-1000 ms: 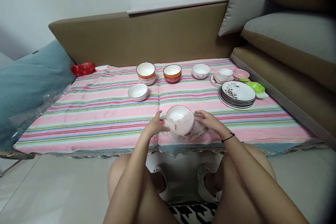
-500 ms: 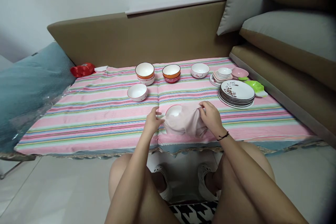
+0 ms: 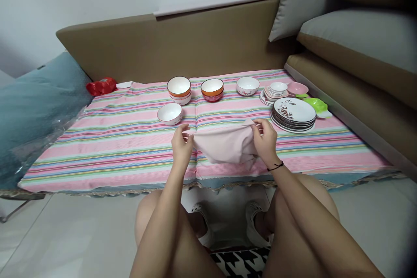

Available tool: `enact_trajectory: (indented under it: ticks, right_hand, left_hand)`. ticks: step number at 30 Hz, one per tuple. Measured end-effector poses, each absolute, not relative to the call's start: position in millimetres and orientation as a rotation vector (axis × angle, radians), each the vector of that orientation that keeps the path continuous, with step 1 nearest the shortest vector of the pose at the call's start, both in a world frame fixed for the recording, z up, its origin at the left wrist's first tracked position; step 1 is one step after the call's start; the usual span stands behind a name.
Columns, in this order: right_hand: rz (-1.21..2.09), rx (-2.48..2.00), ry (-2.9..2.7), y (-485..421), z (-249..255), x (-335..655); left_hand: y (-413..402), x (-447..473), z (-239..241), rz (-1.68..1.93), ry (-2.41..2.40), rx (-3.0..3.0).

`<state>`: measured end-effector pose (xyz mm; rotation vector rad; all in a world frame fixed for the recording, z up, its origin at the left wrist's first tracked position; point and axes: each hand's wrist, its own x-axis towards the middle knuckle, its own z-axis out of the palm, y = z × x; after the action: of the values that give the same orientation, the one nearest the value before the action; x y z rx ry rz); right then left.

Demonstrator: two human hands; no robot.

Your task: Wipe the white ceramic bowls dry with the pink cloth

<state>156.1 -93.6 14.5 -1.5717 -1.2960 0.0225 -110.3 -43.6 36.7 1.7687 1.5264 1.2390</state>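
Pinching pale pink cloth [image 3: 224, 144] at opposite ends with left hand [image 3: 182, 144] and right hand [image 3: 266, 141]. Stretched along upper edge, sagging beneath, just below frame centre, left of plate stack [image 3: 298, 112].

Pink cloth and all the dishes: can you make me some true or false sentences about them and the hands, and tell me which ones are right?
1. The left hand and the right hand both hold the pale pink cloth. True.
2. The black band is on the left wrist. False: the black band is on the right wrist.
3. The white bowl beyond the left hand sits on the striped cover. True.
4. The dark-edged plates are spread out one by one. False: the dark-edged plates are in a stack.
5. The bright green dish is beside that stack. True.
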Motion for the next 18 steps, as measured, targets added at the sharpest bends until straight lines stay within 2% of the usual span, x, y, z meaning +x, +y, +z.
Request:
enact_trajectory:
  ticks: [5,11,18]
  right_hand:
    - [0.045,-1.445,-1.219,-92.8,12.4,153.4]
    - [0.717,-1.499,-1.070,-84.0,-4.6,157.8]
    - [0.987,-1.553,-1.135,-89.8,-3.2,159.2]
  left_hand:
    - [-45.4,-108.4,44.5,1.318,1.496,1.603]
    - [-45.3,-109.7,33.7,0.953,1.493,1.273]
    - [-47.4,-99.6,18.5,0.831,1.461,1.354]
